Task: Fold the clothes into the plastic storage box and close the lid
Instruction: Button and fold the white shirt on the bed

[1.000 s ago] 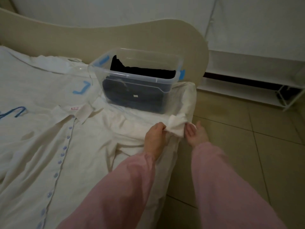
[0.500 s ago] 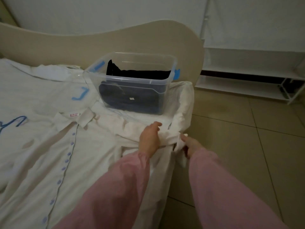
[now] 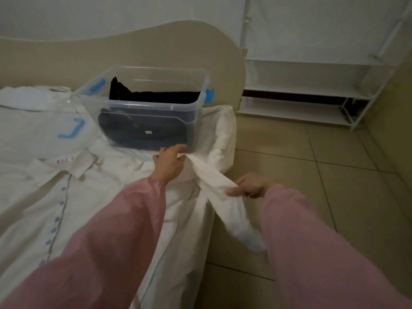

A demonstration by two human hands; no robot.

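Note:
A white button-front shirt (image 3: 73, 197) lies spread face up on the bed, collar toward the headboard. Its right sleeve (image 3: 214, 181) is stretched off the bed's edge between my hands. My left hand (image 3: 170, 162) pins the sleeve near the shoulder, just in front of the box. My right hand (image 3: 252, 185) grips the sleeve farther down, and the cuff end hangs below it. The clear plastic storage box (image 3: 142, 108) stands open on the bed with dark folded clothes (image 3: 153, 94) inside. Its clear lid (image 3: 73, 128) with blue clips lies left of the box.
A beige curved headboard (image 3: 169, 45) rises behind the box. A white open shelf unit (image 3: 301, 94) stands against the far wall on the right. Beige floor tiles (image 3: 312, 157) run beside the bed. A pillow corner (image 3: 225, 130) sits right of the box.
Both hands held the sleeve end close together at the bed's edge. They have since moved apart: the left hand toward the box, the right hand out over the floor, drawing the sleeve taut.

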